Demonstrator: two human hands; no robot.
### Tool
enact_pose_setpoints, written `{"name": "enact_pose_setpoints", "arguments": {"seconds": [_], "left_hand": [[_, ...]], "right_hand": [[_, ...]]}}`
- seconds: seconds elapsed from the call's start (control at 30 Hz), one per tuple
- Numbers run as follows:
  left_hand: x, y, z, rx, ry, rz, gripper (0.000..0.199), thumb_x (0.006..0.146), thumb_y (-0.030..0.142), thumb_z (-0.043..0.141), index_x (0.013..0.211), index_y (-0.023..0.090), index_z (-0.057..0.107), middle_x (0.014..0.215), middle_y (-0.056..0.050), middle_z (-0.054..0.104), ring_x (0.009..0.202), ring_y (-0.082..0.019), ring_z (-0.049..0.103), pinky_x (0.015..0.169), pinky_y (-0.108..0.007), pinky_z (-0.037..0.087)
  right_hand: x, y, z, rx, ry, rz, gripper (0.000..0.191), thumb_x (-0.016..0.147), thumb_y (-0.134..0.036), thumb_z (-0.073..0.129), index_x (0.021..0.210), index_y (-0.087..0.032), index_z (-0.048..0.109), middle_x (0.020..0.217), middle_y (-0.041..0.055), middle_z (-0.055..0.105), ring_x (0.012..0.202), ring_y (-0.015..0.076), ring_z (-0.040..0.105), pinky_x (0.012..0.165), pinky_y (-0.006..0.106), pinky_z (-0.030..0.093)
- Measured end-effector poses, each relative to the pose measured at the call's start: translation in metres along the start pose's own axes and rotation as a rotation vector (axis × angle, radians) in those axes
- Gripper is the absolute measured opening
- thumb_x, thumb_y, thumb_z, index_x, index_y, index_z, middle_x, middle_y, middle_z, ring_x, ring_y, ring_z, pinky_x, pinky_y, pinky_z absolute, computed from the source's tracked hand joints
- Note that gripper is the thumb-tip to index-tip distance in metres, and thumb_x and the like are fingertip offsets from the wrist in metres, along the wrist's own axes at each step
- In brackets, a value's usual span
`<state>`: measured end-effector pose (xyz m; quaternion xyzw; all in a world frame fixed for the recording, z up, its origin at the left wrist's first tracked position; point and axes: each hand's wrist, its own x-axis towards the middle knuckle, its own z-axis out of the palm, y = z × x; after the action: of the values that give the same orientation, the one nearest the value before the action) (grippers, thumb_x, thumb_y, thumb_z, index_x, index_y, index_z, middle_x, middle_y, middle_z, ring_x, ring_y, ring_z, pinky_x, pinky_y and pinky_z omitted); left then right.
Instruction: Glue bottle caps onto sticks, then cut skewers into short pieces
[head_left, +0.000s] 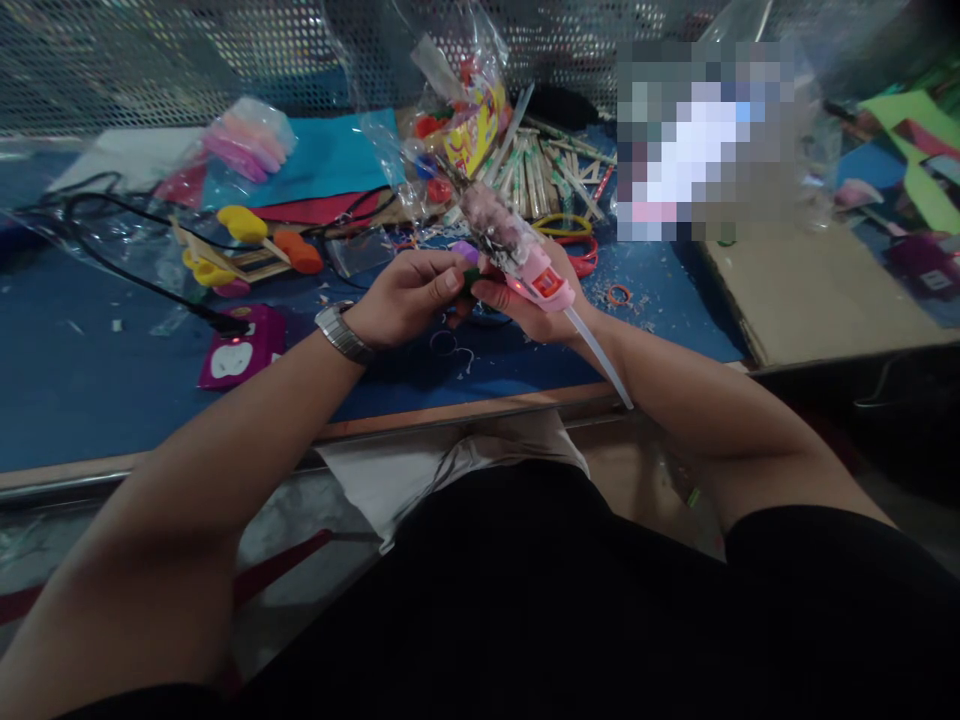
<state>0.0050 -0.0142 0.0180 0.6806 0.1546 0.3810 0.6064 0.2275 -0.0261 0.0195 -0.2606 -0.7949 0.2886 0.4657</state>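
My right hand [529,318] is closed around a pink hot glue gun [551,283] with a lit red light and an orange-red switch. A translucent glue stick [600,358] sticks out of its back end toward me. The front of the gun is wrapped in grimy, crumpled material and points away over the table. My left hand [412,292], with a metal-band watch on its wrist, pinches a small dark green piece [471,283] right beside the gun. A purple bit [466,252] shows just behind the fingers. The right thumb also meets the green piece.
On the blue table [135,420] a purple power adapter [240,350] with a black cord lies left. Behind it is a stick model with yellow and orange pieces [244,240]. Wooden sticks [529,175], plastic bags and red-handled scissors [589,258] lie beyond; cardboard [817,290] is right.
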Motion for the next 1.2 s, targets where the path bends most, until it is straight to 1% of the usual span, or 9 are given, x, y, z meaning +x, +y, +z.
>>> {"name": "enact_pose_setpoints", "arguments": {"seconds": [0.2, 0.3, 0.4, 0.57, 0.67, 0.8, 0.93, 1.1, 1.2], "left_hand": [[0.000, 0.000, 0.000, 0.005, 0.025, -0.021, 0.058, 0.088, 0.072, 0.088, 0.081, 0.017, 0.072, 0.064, -0.001, 0.057, 0.053, -0.011, 0.057, 0.046, -0.021, 0.047], [0.000, -0.002, -0.001, 0.017, 0.025, -0.025, 0.056, 0.089, 0.072, 0.087, 0.080, 0.018, 0.073, 0.064, -0.001, 0.058, 0.053, -0.011, 0.057, 0.046, -0.021, 0.047], [0.000, -0.003, -0.001, 0.022, 0.010, 0.007, 0.054, 0.093, 0.071, 0.084, 0.081, 0.019, 0.074, 0.064, -0.001, 0.059, 0.052, -0.011, 0.056, 0.045, -0.020, 0.047], [0.000, -0.004, -0.001, 0.005, -0.015, 0.049, 0.048, 0.097, 0.064, 0.083, 0.084, 0.018, 0.075, 0.066, -0.001, 0.060, 0.054, -0.010, 0.056, 0.048, -0.019, 0.050], [0.000, -0.004, -0.003, 0.005, -0.018, 0.050, 0.046, 0.098, 0.063, 0.082, 0.088, 0.019, 0.076, 0.068, -0.001, 0.062, 0.055, -0.010, 0.057, 0.049, -0.019, 0.050], [0.000, -0.004, -0.003, 0.024, -0.053, 0.080, 0.050, 0.101, 0.065, 0.077, 0.087, 0.018, 0.073, 0.069, -0.001, 0.061, 0.055, -0.009, 0.057, 0.049, -0.019, 0.049], [0.001, -0.002, -0.001, 0.021, -0.022, 0.040, 0.051, 0.097, 0.066, 0.081, 0.081, 0.018, 0.071, 0.068, -0.001, 0.061, 0.055, -0.010, 0.056, 0.048, -0.019, 0.047], [0.001, -0.003, -0.002, 0.051, -0.012, 0.010, 0.057, 0.092, 0.073, 0.083, 0.079, 0.019, 0.072, 0.065, -0.002, 0.062, 0.052, -0.010, 0.056, 0.046, -0.021, 0.045], [0.001, -0.004, -0.003, 0.035, -0.021, 0.020, 0.056, 0.094, 0.071, 0.082, 0.079, 0.018, 0.071, 0.066, -0.002, 0.062, 0.052, -0.010, 0.057, 0.046, -0.020, 0.047]], "right_hand": [[0.000, 0.001, 0.003, 0.033, 0.010, 0.011, 0.059, 0.090, -0.081, 0.081, 0.094, -0.025, 0.062, 0.098, 0.0037, 0.070, 0.097, 0.0257, 0.069, 0.097, 0.050, 0.067], [0.001, 0.002, 0.005, 0.066, 0.004, 0.008, 0.061, 0.088, -0.082, 0.082, 0.090, -0.026, 0.057, 0.097, 0.0035, 0.069, 0.095, 0.0250, 0.068, 0.096, 0.047, 0.066], [0.002, 0.002, 0.005, 0.092, 0.008, 0.011, 0.062, 0.087, -0.081, 0.084, 0.085, -0.027, 0.054, 0.091, 0.0030, 0.067, 0.092, 0.0256, 0.067, 0.096, 0.048, 0.066], [0.002, -0.002, 0.003, 0.070, 0.036, 0.074, 0.064, 0.078, -0.083, 0.090, 0.087, -0.029, 0.057, 0.094, 0.0039, 0.070, 0.096, 0.0281, 0.068, 0.099, 0.051, 0.067], [0.002, -0.005, 0.003, 0.086, 0.037, 0.070, 0.062, 0.080, -0.081, 0.090, 0.090, -0.028, 0.059, 0.097, 0.0041, 0.071, 0.097, 0.0269, 0.069, 0.101, 0.050, 0.066], [0.002, -0.004, 0.004, 0.093, 0.064, 0.018, 0.059, 0.082, -0.078, 0.090, 0.090, -0.027, 0.061, 0.095, 0.0025, 0.070, 0.090, 0.0236, 0.067, 0.095, 0.045, 0.066], [0.002, -0.001, 0.006, 0.085, 0.091, -0.018, 0.060, 0.086, -0.081, 0.085, 0.087, -0.026, 0.060, 0.092, 0.0021, 0.068, 0.086, 0.0233, 0.066, 0.086, 0.044, 0.065], [-0.001, 0.003, 0.008, 0.059, 0.071, 0.021, 0.061, 0.085, -0.081, 0.085, 0.085, -0.026, 0.058, 0.088, 0.0017, 0.063, 0.096, 0.0262, 0.069, 0.097, 0.048, 0.067], [-0.003, 0.006, 0.008, 0.053, 0.077, 0.051, 0.060, 0.085, -0.078, 0.088, 0.084, -0.026, 0.058, 0.087, 0.0023, 0.062, 0.099, 0.0277, 0.071, 0.097, 0.048, 0.069]]}}
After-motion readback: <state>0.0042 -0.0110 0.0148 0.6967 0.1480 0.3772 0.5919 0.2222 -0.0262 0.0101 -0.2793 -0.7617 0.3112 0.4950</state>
